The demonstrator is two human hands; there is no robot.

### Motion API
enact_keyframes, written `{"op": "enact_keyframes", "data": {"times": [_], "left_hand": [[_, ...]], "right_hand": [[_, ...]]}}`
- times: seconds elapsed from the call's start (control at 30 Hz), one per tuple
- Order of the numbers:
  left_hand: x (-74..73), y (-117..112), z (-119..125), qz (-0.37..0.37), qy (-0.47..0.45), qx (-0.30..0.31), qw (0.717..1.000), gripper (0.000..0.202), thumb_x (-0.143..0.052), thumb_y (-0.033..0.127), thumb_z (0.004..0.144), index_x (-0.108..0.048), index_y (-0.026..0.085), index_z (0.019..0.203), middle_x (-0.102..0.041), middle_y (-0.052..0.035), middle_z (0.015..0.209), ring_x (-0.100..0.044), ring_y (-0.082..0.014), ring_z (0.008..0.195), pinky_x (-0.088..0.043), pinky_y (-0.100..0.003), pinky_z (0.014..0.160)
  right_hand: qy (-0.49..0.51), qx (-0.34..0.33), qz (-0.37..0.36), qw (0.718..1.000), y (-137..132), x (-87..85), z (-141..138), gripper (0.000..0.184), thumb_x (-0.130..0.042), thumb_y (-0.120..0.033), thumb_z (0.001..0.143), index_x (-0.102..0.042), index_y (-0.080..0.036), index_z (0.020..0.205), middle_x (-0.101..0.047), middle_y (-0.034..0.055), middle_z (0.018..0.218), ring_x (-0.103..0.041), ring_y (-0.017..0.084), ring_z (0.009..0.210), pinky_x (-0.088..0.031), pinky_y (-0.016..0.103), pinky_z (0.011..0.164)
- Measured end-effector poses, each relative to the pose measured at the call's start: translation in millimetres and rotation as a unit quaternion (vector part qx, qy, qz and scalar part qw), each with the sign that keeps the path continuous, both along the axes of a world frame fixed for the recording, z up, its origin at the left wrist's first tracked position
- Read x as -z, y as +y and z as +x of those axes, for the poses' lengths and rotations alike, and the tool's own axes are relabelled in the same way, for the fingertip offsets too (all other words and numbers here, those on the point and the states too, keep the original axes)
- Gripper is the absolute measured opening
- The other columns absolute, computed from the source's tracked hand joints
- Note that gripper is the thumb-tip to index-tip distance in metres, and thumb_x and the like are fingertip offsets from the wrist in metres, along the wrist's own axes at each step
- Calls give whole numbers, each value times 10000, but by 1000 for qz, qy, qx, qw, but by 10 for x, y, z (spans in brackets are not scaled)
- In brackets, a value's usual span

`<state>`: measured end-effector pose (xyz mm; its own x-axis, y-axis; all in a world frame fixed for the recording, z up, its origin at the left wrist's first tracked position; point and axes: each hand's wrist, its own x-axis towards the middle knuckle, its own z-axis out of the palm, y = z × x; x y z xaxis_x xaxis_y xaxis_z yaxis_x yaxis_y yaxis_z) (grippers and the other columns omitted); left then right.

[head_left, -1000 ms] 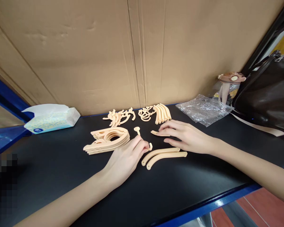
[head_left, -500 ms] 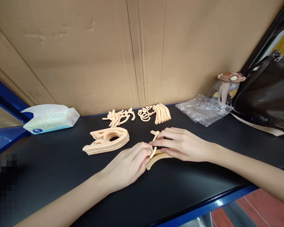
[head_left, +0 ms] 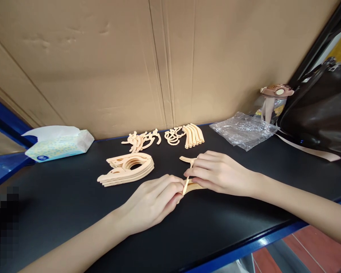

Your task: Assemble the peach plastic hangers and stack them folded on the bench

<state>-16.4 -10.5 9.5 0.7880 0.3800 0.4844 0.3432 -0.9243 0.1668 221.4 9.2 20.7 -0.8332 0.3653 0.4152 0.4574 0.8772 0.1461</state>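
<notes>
My left hand (head_left: pixel 156 201) is closed, its fingertips pinching the lower end of a slim cream plastic hanger piece (head_left: pixel 185 186). Against the upper part of that piece press the bent fingers of my right hand (head_left: pixel 220 172), which is closed too. A curved hanger arm (head_left: pixel 196 186) lies beneath both hands, partly covered by them. Just beyond my right fingertips shows the end of another cream piece (head_left: pixel 185 159); whether it joins the slim one is hidden. Left of my hands lies a stack of folded cream hangers (head_left: pixel 125 172).
Along the cardboard wall (head_left: pixel 116 76) are a pile of hook pieces (head_left: pixel 140 142), small curved pieces (head_left: pixel 173 135) and a row of curved arms (head_left: pixel 193 135). A tissue pack (head_left: pixel 59 146) is left; clear plastic (head_left: pixel 244 131), a bottle (head_left: pixel 275 100) and a dark bag (head_left: pixel 318 110) are right.
The slim piece has turned more upright between my fingers, and my left hand has shifted slightly right and down. More of the piece beyond my right fingertips shows, pointing left.
</notes>
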Motion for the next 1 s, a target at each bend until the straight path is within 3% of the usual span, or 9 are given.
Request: {"op": "enact_keyframes", "data": {"times": [0.1,0.2,0.4,0.63,1.0], "left_hand": [[22,20,-10,-44,-10,-7,999,119,-430,98,942,-519,170,975,-622,-34,931,-575,-126,805,-448,-221,701],[31,41,-17,-55,-10,-14,998,101,-453,104,938,-522,174,959,-615,-23,929,-550,-118,787,-428,-218,693],[7,41,-19,6,46,-8,999,206,-400,175,958,-522,168,792,-560,-20,755,-454,-150,671,-369,-263,596],[81,45,11,53,76,-62,994,301,-596,425,862,-510,173,723,-532,-4,697,-457,-157,652,-308,-259,510],[85,33,21,42,80,-91,992,154,-517,237,891,-509,177,749,-523,12,704,-475,-139,647,-318,-251,516]], "right_hand": [[3,8,31,999,3,4,-5,317,-405,-385,979,-608,-151,909,-661,48,853,-568,159,785,-383,292,685],[17,20,39,999,36,9,12,320,-374,-332,996,-587,-155,836,-636,34,777,-549,143,714,-368,279,655],[73,77,-25,994,108,5,76,314,-322,-270,1003,-566,-147,848,-559,27,695,-479,147,636,-356,269,630],[108,74,-75,989,136,7,93,258,-348,-242,987,-555,-158,857,-551,17,699,-480,143,654,-359,267,665],[83,93,-106,987,140,23,78,286,-360,-276,987,-608,-156,911,-551,15,699,-491,138,651,-372,272,681]]}}
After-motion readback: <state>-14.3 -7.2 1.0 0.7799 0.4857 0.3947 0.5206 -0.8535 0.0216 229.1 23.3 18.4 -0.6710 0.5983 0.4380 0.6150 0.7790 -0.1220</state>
